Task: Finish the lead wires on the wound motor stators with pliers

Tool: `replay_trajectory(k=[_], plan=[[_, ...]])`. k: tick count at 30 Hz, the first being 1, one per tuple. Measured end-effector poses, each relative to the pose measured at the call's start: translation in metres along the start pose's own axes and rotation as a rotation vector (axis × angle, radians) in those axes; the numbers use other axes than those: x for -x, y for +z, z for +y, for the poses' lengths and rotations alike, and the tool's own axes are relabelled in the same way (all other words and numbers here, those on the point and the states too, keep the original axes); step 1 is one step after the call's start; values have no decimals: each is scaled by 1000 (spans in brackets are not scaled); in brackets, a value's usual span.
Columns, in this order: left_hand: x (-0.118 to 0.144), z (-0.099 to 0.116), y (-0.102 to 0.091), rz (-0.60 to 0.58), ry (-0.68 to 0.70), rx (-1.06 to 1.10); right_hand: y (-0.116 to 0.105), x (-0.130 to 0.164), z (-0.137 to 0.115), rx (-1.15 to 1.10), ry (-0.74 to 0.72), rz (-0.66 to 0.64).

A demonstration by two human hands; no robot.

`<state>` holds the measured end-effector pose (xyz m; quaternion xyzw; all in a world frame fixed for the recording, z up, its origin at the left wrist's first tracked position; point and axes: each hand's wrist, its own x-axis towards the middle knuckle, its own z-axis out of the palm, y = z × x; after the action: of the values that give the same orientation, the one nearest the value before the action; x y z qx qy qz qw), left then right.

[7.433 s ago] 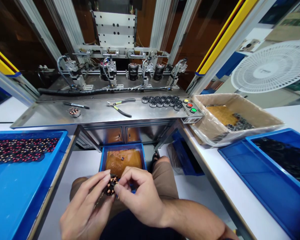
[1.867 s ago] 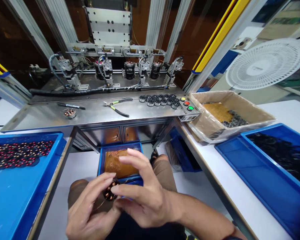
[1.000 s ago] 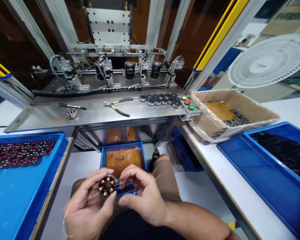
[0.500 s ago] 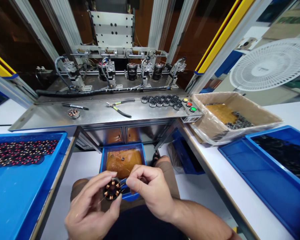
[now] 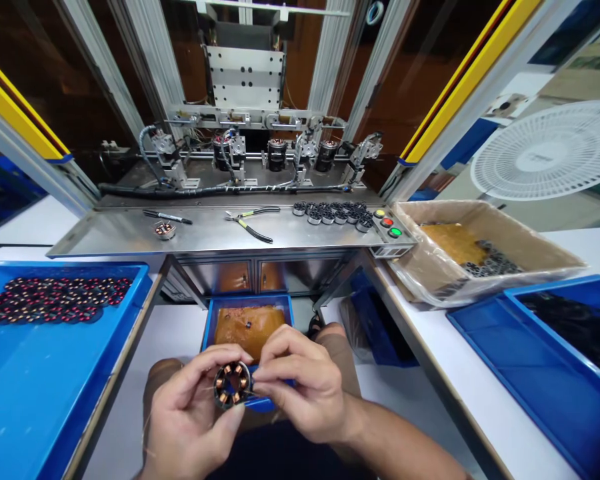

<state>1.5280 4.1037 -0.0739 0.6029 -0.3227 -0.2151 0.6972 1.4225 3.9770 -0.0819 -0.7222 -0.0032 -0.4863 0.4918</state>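
Observation:
A small round stator with copper coils (image 5: 231, 385) is pinched between the thumb and fingers of my left hand (image 5: 190, 420), over my lap at the bottom centre. My right hand (image 5: 303, 387) is closed beside it, fingertips pinching something thin at the stator's right edge, too fine to make out. Just behind both hands sits a small blue bin (image 5: 211, 317) holding brown scraps.
A blue tray (image 5: 40, 393) with several wound stators lies at left. The steel shelf (image 5: 205, 233) carries pliers (image 5: 247, 223), a pen, one stator and several black cores (image 5: 333, 213). A cardboard box (image 5: 480, 257) and blue trays (image 5: 525, 360) stand at right, a fan behind.
The stator has turned in my left hand so its coils face me, and my right fingers have closed in on its right edge. The view has tilted up slightly.

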Motion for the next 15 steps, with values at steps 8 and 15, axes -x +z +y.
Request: replay_trajectory(k=[8, 15], plan=[[-3, -11, -13, -61, 349, -289, 15, 16, -13, -65, 179, 180], [6, -4, 9, 177, 251, -156, 15, 18, -14, -26, 61, 144]])
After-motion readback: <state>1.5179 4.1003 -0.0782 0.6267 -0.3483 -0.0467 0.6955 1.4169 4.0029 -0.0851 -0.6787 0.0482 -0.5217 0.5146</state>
